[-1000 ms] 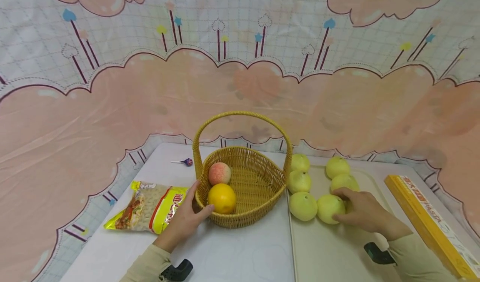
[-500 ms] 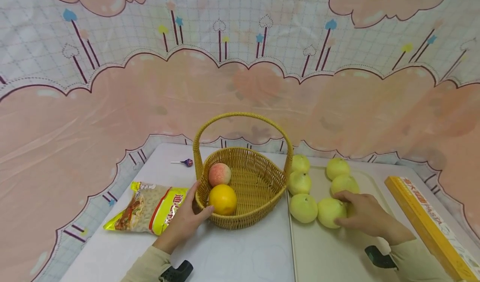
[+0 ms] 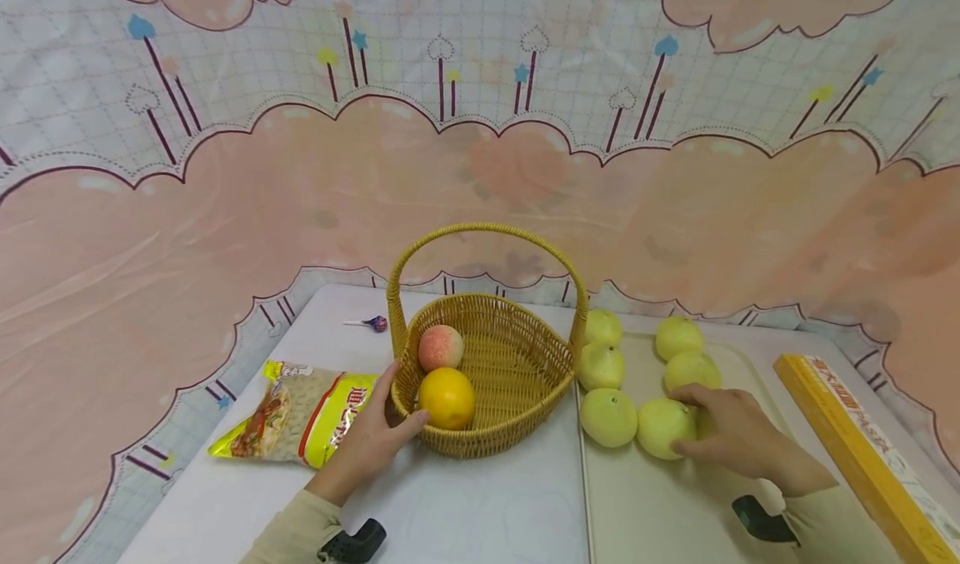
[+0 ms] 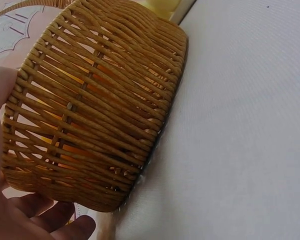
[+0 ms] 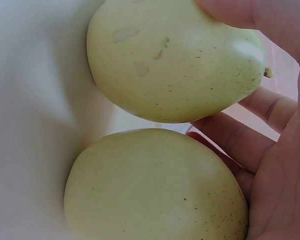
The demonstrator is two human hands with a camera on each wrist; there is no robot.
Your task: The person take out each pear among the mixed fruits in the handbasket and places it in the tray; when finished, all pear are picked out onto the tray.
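Observation:
My left hand [image 3: 375, 426] grips the near left rim of a wicker basket [image 3: 510, 435], thumb over the edge and fingers outside. In the left wrist view, fingers [image 4: 57, 217] curl by the woven wall [image 4: 95, 110]. A peach [image 3: 440, 347] and an orange [image 3: 446, 398] lie inside the basket. My right hand [image 3: 738, 435] holds a pale green melon [image 3: 663, 427] on the cream tray [image 3: 637, 514]. In the right wrist view, thumb and fingers go round this melon [image 5: 175, 60]; a second melon [image 5: 155, 185] sits against the palm, mostly hidden in the head view.
Several more melons, including a near left one [image 3: 607, 418] and a back one [image 3: 678, 338], stand in two rows on the tray. A yellow pasta box [image 3: 862, 447] lies right of it. Left of the basket are a food bag [image 3: 300, 414] and a lollipop [image 3: 377, 323].

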